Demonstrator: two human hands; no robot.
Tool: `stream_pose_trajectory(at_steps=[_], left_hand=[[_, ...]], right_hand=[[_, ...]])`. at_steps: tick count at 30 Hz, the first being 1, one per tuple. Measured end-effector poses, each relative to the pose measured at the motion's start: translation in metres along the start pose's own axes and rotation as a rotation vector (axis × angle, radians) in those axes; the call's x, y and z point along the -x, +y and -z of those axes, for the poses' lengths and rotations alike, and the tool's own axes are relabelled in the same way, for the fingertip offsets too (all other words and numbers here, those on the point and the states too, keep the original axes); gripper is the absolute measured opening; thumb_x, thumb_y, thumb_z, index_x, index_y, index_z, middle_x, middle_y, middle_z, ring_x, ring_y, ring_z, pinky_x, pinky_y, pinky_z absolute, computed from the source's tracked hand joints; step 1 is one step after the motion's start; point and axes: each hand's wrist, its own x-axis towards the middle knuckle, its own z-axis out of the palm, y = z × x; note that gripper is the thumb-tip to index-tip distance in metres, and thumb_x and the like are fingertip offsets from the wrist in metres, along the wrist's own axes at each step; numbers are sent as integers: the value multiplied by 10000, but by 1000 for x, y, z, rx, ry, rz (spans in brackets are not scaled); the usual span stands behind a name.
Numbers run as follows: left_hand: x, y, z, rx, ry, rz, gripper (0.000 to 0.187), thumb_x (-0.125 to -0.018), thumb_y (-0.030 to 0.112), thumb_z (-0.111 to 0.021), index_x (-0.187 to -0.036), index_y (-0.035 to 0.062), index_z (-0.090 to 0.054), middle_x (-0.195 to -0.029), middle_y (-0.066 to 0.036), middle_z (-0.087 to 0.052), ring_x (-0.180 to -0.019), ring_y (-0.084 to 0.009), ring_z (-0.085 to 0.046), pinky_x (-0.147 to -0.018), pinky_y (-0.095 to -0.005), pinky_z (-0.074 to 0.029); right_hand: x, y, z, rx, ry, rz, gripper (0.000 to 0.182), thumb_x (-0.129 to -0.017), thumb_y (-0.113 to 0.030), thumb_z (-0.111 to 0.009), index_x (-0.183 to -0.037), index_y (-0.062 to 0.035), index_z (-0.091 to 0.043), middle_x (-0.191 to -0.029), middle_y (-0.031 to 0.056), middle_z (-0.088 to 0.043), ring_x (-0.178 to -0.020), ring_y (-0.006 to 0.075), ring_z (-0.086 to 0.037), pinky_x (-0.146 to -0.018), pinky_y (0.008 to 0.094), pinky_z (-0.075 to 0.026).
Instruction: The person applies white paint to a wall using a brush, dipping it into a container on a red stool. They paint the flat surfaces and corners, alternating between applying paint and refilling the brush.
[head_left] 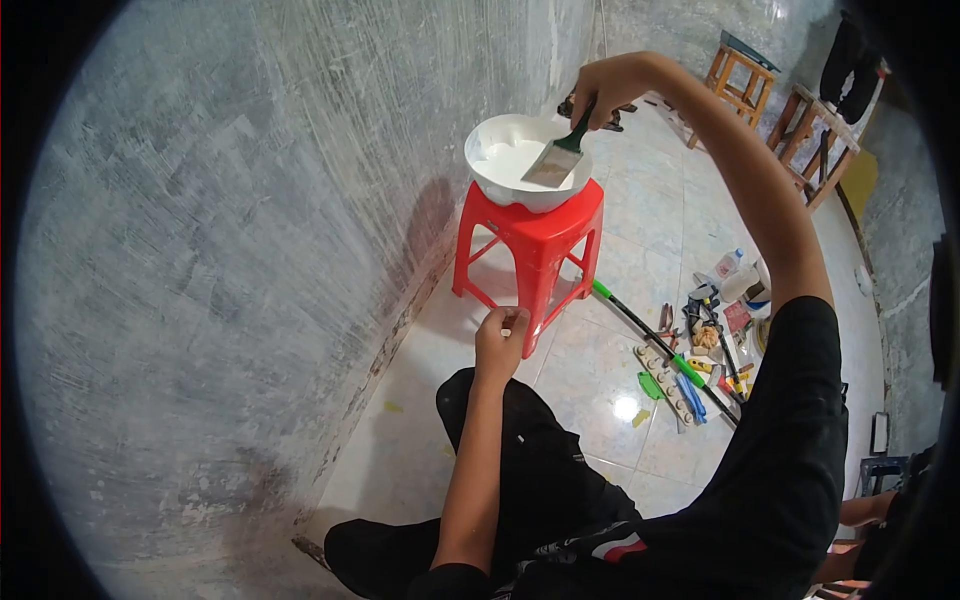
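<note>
Two hands: right (pixel 600 95) grips one brush (pixel 557 160) over one bowl (pixel 490 165); left (pixel 500 340) is closed, empty.

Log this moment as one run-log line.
right hand: holds paintbrush over white basin | basin: on red stool | left hand: closed, near stool leg | wall: left

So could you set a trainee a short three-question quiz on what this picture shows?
1. True or false: the right hand holds a green-handled flat paintbrush over the white plastic bowl.
2. The bowl stands on: A) the tiled floor, B) the red plastic stool, C) a wooden stool.
3. Fill in: the left hand rests by the stool's ____.

Key: 1 true; 2 B; 3 leg.
</note>
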Motion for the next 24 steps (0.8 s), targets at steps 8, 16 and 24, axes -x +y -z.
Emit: stream_pose_trajectory(at_steps=[8, 16, 24], left_hand=[[15, 29, 14, 241, -17, -24, 234, -985, 235, -672, -1015, 4, -679, -894, -58, -699, -798, -133, -662, -691, -296, -524], [49, 71, 155, 276, 234, -80, 178, -1023, 170, -629, -1081, 2, -639, -1007, -23, -639, -954, -92, -591, -869, -255, -472], [174, 137, 312, 37, 364, 146, 432, -1072, 336, -513, -1393, 46, -496, -1188, -47, -567, -1085, -146, -577, -929, -322, -483]], right_hand=[[-7, -20, -29, -527, 281, 223, 327, -956, -185, -680, -1273, -113, -718, -675, -76, -543, -557, 36, -433, -481, 212, -331], [-99, -204, -125, -1037, 288, 631, 371, -978, -243, -684, -1299, -57, -678, -766, -63, -496, -661, 44, -417, -574, 226, -352], [-118, -478, -197, -1316, 258, 1290, 326, -968, -96, -681, -1282, -14, -643, -1123, 18, -673, -969, 106, -602, -853, 260, -481]])
